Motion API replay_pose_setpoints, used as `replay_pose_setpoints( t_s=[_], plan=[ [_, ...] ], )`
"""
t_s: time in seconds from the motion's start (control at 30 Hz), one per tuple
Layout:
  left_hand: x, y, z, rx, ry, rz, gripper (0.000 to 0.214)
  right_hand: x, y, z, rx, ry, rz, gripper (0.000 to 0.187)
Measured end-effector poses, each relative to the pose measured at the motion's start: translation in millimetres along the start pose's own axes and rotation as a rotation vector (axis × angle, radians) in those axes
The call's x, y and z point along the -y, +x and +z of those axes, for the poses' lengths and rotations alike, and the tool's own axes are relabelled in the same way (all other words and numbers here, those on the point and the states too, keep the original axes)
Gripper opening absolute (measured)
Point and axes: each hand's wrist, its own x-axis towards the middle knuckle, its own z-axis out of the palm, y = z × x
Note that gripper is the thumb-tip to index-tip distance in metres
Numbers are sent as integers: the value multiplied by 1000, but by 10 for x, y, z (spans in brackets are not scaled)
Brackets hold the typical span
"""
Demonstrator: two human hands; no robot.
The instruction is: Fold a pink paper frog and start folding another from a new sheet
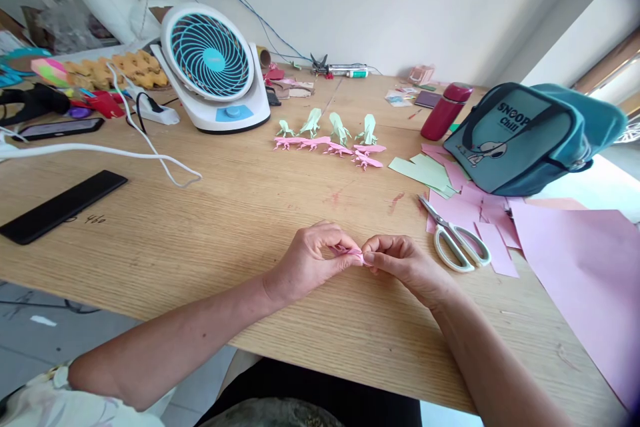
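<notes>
**Small folded pink paper piece held above the wooden tabletop**

From the head view, the person's bare left hand pinches the piece between thumb and fingers, hiding part of it; the bare right hand grips its other end with thumb and fingertips; the piece lies between the hands, near the table's front edge.

It should handle as very light, thin and easily creased, stiffer where folded, with little slip; thick folded layers likely offer the safest hold, while narrow tips could bend or tear.

Beyond stand insect-like pink paper figures and pale-green ones; white-handled metal scissors rest beside the right hand, on cut pink paper rectangles.
</notes>
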Motion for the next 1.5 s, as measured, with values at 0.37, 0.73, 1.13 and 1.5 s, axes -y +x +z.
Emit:
replay_pose_setpoints(
  t_s=[0.37, 0.73, 1.13, 1.5],
  plan=[
    [9, -12, 17, -12, 101, 28, 6, 41, 39, 52, -47, -22, 0, 36],
    [1, -4, 32, -1, 56, -47, 8, -29, 61, 54, -73, 102, -37, 41],
    [37, 23, 28, 25, -75, -117, 12, -42, 54, 108, -92, 124, -103, 42],
    [59, 33, 40, 26, -233, -137, 14, 15, 20, 134, -56, 154, -142, 37]
  ],
)
